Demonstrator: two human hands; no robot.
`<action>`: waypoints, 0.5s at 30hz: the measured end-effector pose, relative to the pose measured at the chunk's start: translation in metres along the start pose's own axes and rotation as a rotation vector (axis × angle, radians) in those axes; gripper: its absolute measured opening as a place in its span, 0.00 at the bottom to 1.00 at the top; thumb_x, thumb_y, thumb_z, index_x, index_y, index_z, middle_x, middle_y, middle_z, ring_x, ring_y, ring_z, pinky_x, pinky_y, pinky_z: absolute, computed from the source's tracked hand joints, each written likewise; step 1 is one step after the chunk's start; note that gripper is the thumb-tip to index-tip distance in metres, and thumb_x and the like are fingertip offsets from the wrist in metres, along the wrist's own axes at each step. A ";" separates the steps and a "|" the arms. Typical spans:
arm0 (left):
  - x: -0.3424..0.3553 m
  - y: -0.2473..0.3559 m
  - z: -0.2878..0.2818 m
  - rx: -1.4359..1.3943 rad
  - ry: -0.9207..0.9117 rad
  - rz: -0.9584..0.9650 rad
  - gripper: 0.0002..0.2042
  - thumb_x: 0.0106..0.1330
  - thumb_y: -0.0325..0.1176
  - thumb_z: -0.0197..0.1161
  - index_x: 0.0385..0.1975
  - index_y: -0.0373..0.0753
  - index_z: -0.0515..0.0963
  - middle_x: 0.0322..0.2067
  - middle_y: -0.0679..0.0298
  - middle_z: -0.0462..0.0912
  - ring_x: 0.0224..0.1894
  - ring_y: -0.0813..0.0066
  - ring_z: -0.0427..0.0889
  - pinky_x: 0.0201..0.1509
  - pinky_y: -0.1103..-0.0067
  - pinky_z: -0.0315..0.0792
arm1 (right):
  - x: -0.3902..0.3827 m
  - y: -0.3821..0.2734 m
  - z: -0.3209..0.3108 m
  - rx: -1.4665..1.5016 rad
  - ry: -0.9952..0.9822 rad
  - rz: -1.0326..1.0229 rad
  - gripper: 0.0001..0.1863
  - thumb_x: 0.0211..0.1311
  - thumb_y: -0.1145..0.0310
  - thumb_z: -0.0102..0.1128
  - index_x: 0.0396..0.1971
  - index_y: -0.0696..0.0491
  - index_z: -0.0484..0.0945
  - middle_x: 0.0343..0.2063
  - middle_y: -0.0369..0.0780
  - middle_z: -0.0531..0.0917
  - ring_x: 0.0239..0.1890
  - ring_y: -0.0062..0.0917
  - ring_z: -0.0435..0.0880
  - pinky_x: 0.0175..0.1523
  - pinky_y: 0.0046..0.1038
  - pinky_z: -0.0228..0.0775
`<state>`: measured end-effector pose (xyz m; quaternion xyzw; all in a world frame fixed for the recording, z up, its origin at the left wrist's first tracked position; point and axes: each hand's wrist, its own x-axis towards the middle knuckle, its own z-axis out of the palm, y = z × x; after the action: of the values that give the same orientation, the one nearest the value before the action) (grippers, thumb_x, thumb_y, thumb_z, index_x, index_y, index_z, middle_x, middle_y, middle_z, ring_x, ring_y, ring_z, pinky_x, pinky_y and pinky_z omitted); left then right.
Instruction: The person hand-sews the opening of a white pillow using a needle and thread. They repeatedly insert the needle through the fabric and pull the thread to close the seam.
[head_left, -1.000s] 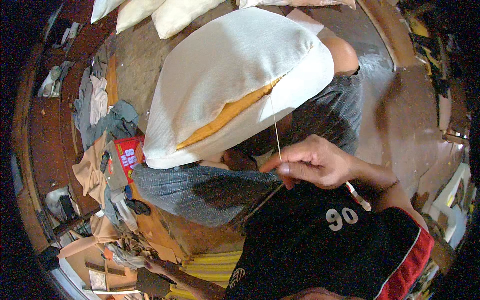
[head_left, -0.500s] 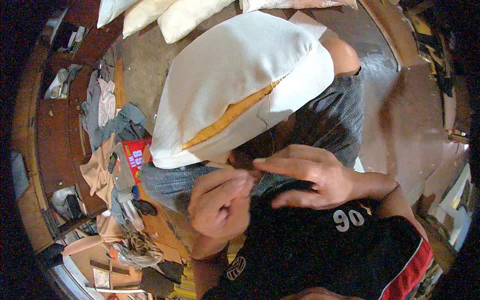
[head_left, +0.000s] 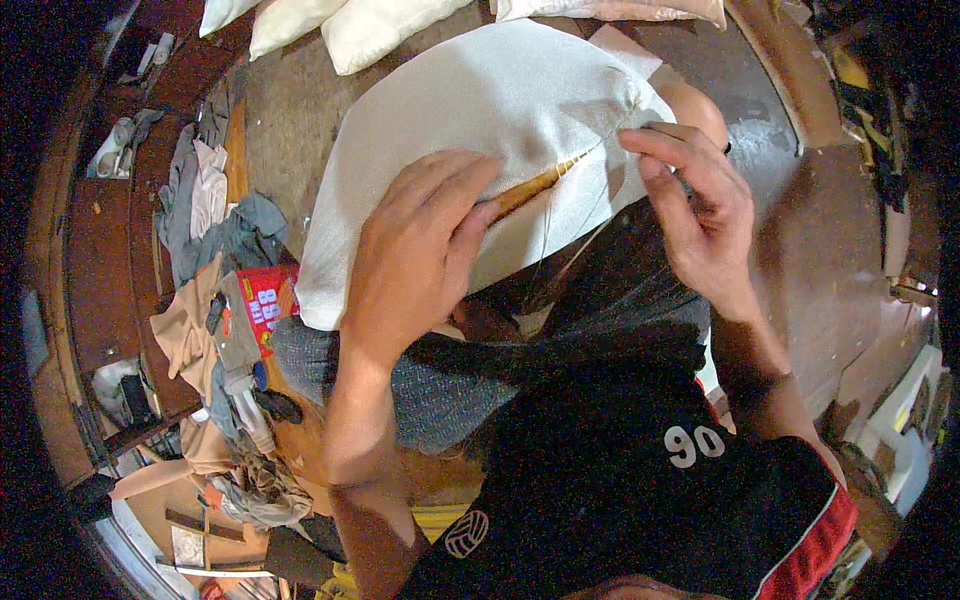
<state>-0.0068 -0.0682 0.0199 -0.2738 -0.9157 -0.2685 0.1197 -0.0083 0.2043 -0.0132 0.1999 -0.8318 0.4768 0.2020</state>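
A large white cushion lies across my lap, its long open slit showing a golden-yellow inside. My left hand rests on the cushion by the slit, its fingers extended and the thumb apart along the edge. At the slit's right end, my right hand has thumb and forefinger drawn close together against the white cover. What those fingertips hold is too small to make out. Stitches cross the narrow end of the slit, and thin thread hangs down from it.
Several pale stuffed cushions lie on the floor beyond. Clothes and a red packet are piled at the left, beside a brown wooden cabinet. Wooden boards stand at the right.
Both hands have moved up from near my body onto the cushion. The left has opened out beside the slit, and the right has reached the seam's right end.
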 end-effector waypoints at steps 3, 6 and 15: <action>0.008 -0.001 0.001 -0.035 -0.076 -0.034 0.12 0.67 0.27 0.63 0.49 0.38 0.84 0.48 0.53 0.86 0.53 0.49 0.83 0.59 0.64 0.76 | 0.013 0.004 0.008 -0.154 -0.076 -0.150 0.14 0.66 0.74 0.62 0.50 0.53 0.86 0.45 0.44 0.86 0.47 0.40 0.83 0.54 0.37 0.76; 0.009 -0.003 0.001 0.028 -0.054 -0.006 0.10 0.65 0.25 0.63 0.45 0.37 0.84 0.44 0.55 0.85 0.49 0.51 0.83 0.54 0.63 0.77 | 0.020 0.017 0.018 -0.212 -0.115 -0.254 0.13 0.65 0.72 0.64 0.49 0.53 0.86 0.44 0.44 0.86 0.47 0.41 0.83 0.54 0.39 0.76; -0.006 0.005 0.019 -0.034 0.041 -0.032 0.10 0.61 0.26 0.69 0.42 0.40 0.85 0.40 0.57 0.85 0.45 0.53 0.83 0.51 0.64 0.77 | 0.016 0.014 0.018 -0.203 -0.140 -0.188 0.13 0.63 0.72 0.67 0.47 0.53 0.87 0.41 0.43 0.86 0.46 0.39 0.83 0.52 0.38 0.76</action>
<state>-0.0003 -0.0565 0.0043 -0.2553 -0.9128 -0.2914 0.1295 -0.0324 0.1927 -0.0233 0.2881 -0.8655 0.3540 0.2062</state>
